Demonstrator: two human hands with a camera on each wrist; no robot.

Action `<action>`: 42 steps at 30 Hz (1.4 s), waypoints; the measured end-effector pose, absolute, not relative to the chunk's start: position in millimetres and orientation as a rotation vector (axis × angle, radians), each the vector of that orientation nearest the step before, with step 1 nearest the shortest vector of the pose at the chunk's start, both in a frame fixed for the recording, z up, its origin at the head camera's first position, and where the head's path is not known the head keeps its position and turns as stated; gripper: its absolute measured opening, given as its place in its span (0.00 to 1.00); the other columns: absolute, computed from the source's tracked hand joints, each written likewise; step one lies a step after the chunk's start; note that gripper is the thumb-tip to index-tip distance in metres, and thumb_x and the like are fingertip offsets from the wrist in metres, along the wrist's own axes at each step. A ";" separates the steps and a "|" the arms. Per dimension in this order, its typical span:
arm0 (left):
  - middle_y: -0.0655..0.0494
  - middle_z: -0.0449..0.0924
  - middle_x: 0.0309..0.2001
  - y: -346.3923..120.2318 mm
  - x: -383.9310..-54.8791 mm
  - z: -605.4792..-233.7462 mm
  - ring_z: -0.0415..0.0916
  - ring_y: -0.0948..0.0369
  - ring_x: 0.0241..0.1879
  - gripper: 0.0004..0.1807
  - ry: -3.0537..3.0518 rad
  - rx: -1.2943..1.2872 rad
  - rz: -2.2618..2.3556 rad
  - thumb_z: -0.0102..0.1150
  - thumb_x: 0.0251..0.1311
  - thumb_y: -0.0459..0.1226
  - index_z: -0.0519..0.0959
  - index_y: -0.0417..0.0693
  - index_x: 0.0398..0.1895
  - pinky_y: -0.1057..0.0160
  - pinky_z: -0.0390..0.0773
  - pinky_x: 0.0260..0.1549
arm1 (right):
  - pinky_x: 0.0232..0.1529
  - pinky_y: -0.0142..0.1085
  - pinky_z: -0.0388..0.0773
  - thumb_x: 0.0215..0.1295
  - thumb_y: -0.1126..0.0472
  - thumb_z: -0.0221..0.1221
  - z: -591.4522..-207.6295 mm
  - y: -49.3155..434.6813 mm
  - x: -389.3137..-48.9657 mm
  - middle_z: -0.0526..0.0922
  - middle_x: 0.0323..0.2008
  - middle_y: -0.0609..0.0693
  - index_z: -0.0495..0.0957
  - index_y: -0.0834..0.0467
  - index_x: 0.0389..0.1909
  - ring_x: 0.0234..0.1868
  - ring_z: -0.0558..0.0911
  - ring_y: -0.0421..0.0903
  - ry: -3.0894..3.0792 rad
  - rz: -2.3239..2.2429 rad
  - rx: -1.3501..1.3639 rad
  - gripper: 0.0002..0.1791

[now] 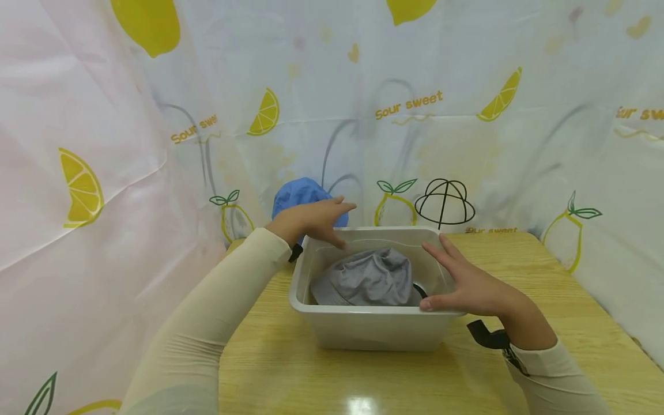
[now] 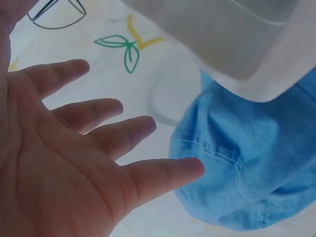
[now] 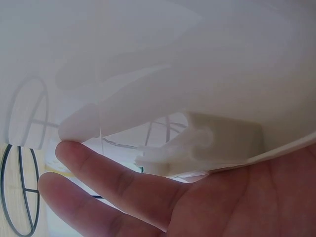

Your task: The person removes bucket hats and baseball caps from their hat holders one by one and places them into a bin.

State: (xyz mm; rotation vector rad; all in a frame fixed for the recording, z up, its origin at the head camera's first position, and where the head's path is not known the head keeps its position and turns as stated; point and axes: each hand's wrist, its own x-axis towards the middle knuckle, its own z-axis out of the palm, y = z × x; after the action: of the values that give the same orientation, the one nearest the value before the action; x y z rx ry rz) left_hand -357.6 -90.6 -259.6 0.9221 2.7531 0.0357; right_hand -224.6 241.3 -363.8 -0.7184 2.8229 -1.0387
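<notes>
A light grey plastic bin (image 1: 381, 329) stands on the table, and a grey cap (image 1: 370, 279) lies crumpled inside it. My left hand (image 1: 314, 221) hovers over the bin's back left corner, fingers spread and holding nothing. Behind that hand sits a blue cap (image 1: 298, 193), seen partly covered by the bin in the left wrist view (image 2: 247, 163). At the bin's right side is my right hand (image 1: 474, 288), its thumb over the front right rim. In the right wrist view its extended fingers (image 3: 118, 182) lie along the bin's glossy outer wall.
A black wire hat stand (image 1: 444, 202) rises at the back right behind the bin. The wooden table (image 1: 539, 300) extends to the right. Lemon-printed curtains (image 1: 321, 75) close off the back and sides. Part of a dark curved object (image 1: 420, 290) shows beside the grey cap.
</notes>
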 end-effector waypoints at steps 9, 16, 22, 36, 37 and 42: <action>0.41 0.37 0.84 -98.0 -367.6 -254.4 0.42 0.40 0.82 0.54 2.858 0.871 0.010 0.71 0.62 0.51 0.50 0.54 0.85 0.34 0.52 0.76 | 0.66 0.79 0.53 0.57 0.39 0.74 -363.5 241.9 -224.0 0.24 0.83 0.54 0.44 0.40 0.85 0.81 0.38 0.73 2.817 -1.046 -0.715 0.62; 0.45 0.35 0.85 -113.1 -377.0 -257.3 0.33 0.37 0.82 0.53 2.986 0.755 -0.035 0.70 0.63 0.54 0.49 0.61 0.85 0.22 0.45 0.71 | 0.66 0.79 0.53 0.57 0.39 0.74 -364.5 240.9 -223.7 0.23 0.83 0.52 0.44 0.42 0.85 0.81 0.36 0.72 2.801 -1.064 -0.707 0.62; 0.41 0.32 0.85 -128.6 -388.6 -263.9 0.30 0.33 0.81 0.52 3.090 0.681 -0.073 0.68 0.63 0.56 0.51 0.57 0.85 0.20 0.45 0.69 | 0.66 0.79 0.54 0.57 0.39 0.74 -365.5 239.3 -223.2 0.23 0.83 0.53 0.44 0.43 0.85 0.81 0.37 0.73 2.803 -1.061 -0.711 0.62; 0.39 0.20 0.83 -159.4 -409.4 -275.6 0.24 0.30 0.80 0.60 3.176 0.475 0.108 0.69 0.58 0.63 0.44 0.59 0.86 0.14 0.43 0.63 | 0.66 0.78 0.54 0.57 0.39 0.74 -365.4 239.7 -223.8 0.24 0.83 0.54 0.45 0.41 0.85 0.81 0.38 0.73 2.811 -1.052 -0.709 0.62; 0.39 0.19 0.83 -160.7 -409.9 -276.2 0.23 0.30 0.80 0.61 3.175 0.468 0.126 0.69 0.58 0.63 0.43 0.60 0.86 0.14 0.43 0.63 | 0.66 0.78 0.54 0.57 0.39 0.74 -365.1 239.7 -223.9 0.24 0.83 0.54 0.45 0.41 0.85 0.81 0.38 0.73 2.811 -1.051 -0.708 0.62; 0.37 0.16 0.82 -166.2 -412.5 -279.3 0.23 0.30 0.80 0.63 3.173 0.431 0.208 0.70 0.57 0.63 0.40 0.60 0.86 0.13 0.44 0.62 | 0.66 0.78 0.54 0.57 0.39 0.74 -363.6 239.8 -224.2 0.23 0.83 0.53 0.45 0.42 0.85 0.81 0.38 0.73 2.812 -1.050 -0.703 0.62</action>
State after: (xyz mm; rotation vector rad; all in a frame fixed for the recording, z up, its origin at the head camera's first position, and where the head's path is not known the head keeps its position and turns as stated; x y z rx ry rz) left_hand -412.5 -166.2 -279.3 0.4307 3.1730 0.2077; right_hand -224.2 239.8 -363.6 -0.7028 2.8121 -1.0504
